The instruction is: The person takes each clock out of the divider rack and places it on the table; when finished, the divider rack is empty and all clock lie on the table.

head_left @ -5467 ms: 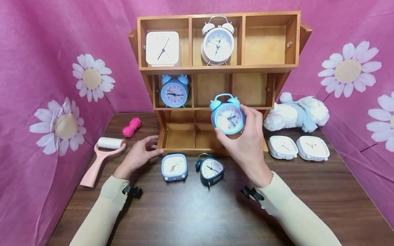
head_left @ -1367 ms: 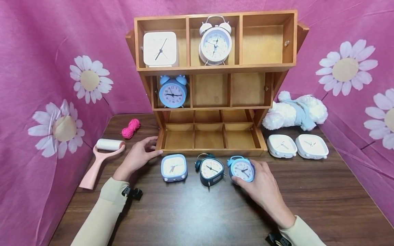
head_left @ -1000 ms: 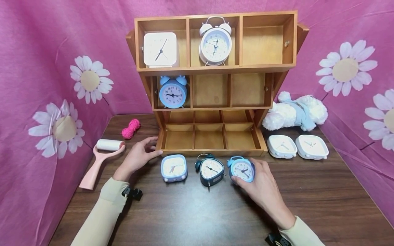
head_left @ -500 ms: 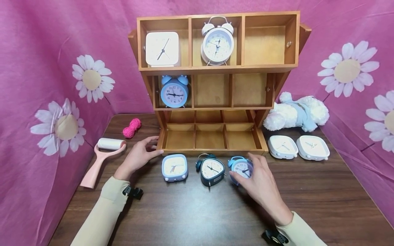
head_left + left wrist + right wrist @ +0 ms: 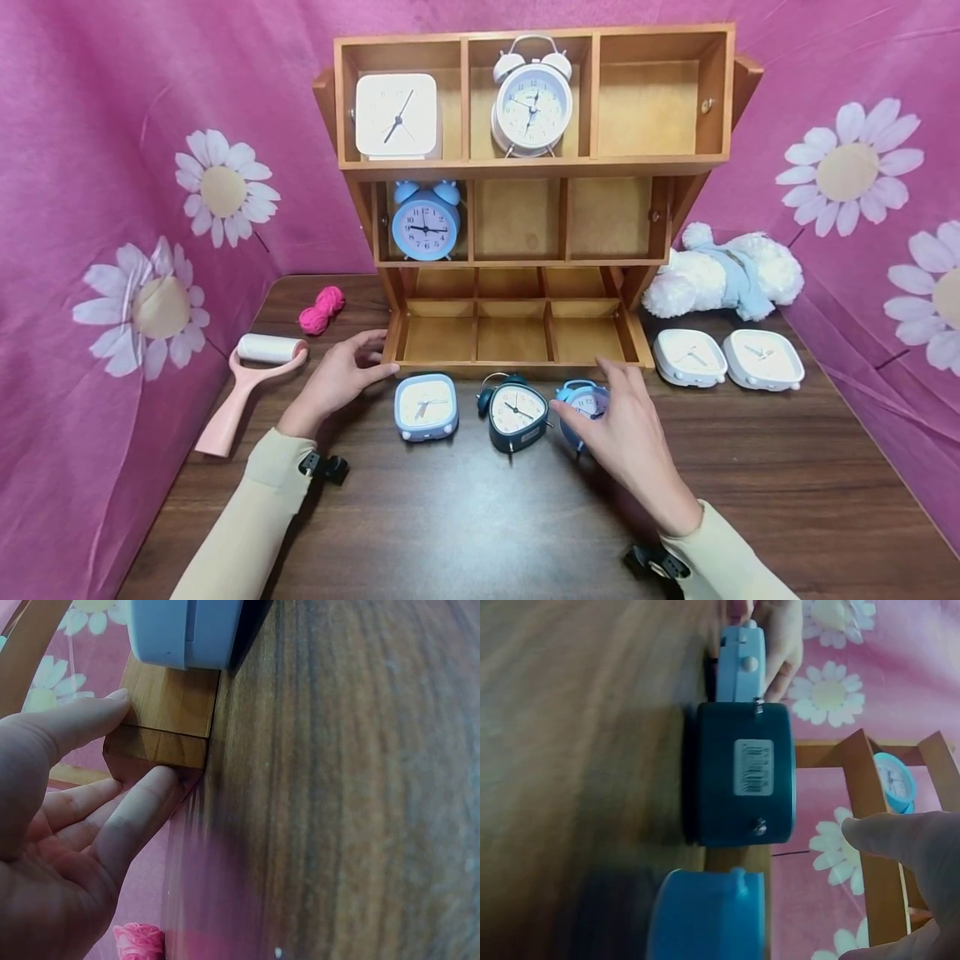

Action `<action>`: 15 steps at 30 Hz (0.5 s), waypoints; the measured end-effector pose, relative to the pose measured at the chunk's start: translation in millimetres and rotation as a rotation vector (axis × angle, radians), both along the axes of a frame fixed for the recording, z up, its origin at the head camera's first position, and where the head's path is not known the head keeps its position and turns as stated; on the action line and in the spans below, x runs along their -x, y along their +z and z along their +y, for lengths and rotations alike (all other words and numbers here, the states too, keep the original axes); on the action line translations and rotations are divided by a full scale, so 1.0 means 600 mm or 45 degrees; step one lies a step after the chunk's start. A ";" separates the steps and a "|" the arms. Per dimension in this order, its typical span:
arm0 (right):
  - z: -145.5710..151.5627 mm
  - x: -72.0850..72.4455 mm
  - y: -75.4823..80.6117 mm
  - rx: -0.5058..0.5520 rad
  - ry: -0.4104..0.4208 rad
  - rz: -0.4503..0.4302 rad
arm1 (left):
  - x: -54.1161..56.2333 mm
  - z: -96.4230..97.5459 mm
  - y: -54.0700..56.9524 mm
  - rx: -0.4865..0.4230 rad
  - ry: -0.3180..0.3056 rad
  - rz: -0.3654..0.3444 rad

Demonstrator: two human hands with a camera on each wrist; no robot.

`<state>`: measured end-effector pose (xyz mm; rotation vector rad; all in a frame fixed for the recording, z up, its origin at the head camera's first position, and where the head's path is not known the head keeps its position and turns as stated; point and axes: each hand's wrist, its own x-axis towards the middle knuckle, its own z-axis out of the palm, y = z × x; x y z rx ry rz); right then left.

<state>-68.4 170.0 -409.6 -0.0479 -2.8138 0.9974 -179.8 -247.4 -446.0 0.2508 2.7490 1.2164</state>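
Note:
My left hand (image 5: 339,382) holds the lower left corner of the tiered wooden shelf (image 5: 525,171); in the left wrist view the thumb lies along its front edge, fingers against its end. Over a small blue twin-bell alarm clock (image 5: 572,423) hovers my right hand (image 5: 633,442), thumb and fingers spread, partly covering the dial. In the right wrist view that hand's fingers (image 5: 922,847) stand apart from the clock. To the clock's left stand a dark green rounded-triangle alarm clock (image 5: 517,410) and a pale blue rounded-square clock (image 5: 426,407), all before the shelf.
The shelf holds a white square clock (image 5: 396,115), a white twin-bell clock (image 5: 532,108) and a blue twin-bell clock (image 5: 426,227). Two white clocks (image 5: 690,358) and a plush toy (image 5: 723,273) lie right. Pink yarn (image 5: 321,310) and a lint roller (image 5: 242,392) lie left.
My right hand has lowered the blue twin-bell clock from before the shelf to the table, right of the green one, then let go and lifted slightly. The left hand has stayed put.

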 end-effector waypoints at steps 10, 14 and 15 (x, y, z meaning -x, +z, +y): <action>-0.032 0.016 0.023 0.070 0.030 0.041 | -0.001 0.001 0.003 -0.005 0.001 -0.015; -0.047 0.023 0.031 0.098 0.058 0.078 | -0.001 0.001 0.004 -0.003 0.001 -0.018; -0.050 0.025 0.033 0.102 0.066 0.091 | -0.001 0.001 0.004 -0.001 0.002 -0.021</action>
